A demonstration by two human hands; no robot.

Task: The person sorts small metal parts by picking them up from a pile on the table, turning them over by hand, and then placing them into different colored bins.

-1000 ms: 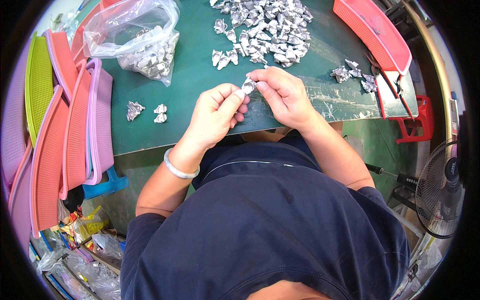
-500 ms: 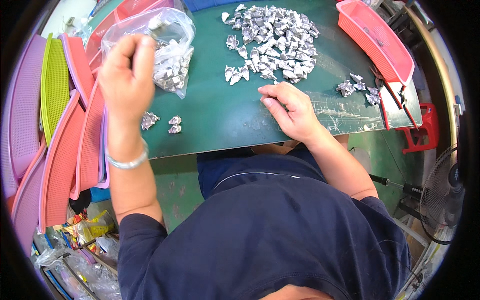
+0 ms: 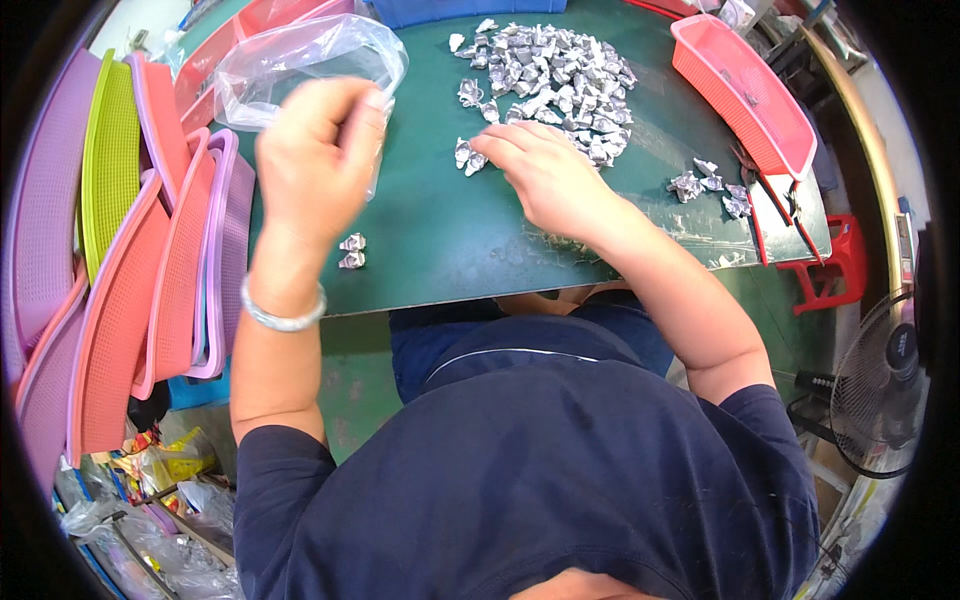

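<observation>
My left hand (image 3: 318,165) is raised in front of a clear plastic bag (image 3: 300,55), its fingers curled closed against the thumb. Whatever it holds, if anything, is hidden, and so is most of the bag's lower part. Over the green table, my right hand (image 3: 555,180) reaches to the near-left side of a heap of small silvery metal castings (image 3: 560,75). Its fingers are close together and bent down beside a few loose castings (image 3: 468,157); the thumb and anything under the fingertips are hidden. Two more castings (image 3: 352,251) lie near the table's front edge.
Stacked pink, purple and green plastic baskets (image 3: 110,160) stand at the left. A pink basket (image 3: 745,100) sits at the far right, near several castings (image 3: 708,182) and red-handled pliers (image 3: 768,215). A blue bin (image 3: 460,10) is at the back; a fan (image 3: 880,380) stands right.
My right hand has moved left and away from me, onto the loose castings beside the heap. My left hand appears slightly farther right and lower, still closed, covering more of the bag.
</observation>
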